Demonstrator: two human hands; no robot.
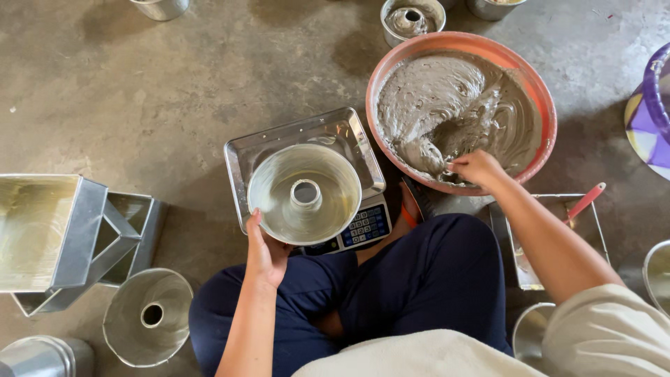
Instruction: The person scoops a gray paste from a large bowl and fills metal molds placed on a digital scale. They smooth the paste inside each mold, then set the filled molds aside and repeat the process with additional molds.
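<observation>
A round metal ring mould (305, 194) with a centre tube sits on the tray of a kitchen scale (363, 225). My left hand (263, 253) grips the mould's near left rim. To the right stands a wide orange basin (537, 91) full of thick grey batter (453, 105). My right hand (477, 168) is dipped into the batter at the basin's near edge, fingers curled in it. I sit cross-legged in dark blue trousers behind the scale.
Stacked rectangular metal tins (77, 237) lie at left, with another ring mould (148, 318) below them. A filled ring mould (412, 19) sits at top. A metal tray with a pink-handled spatula (585, 201) lies at right. A purple container (652, 112) is at the right edge.
</observation>
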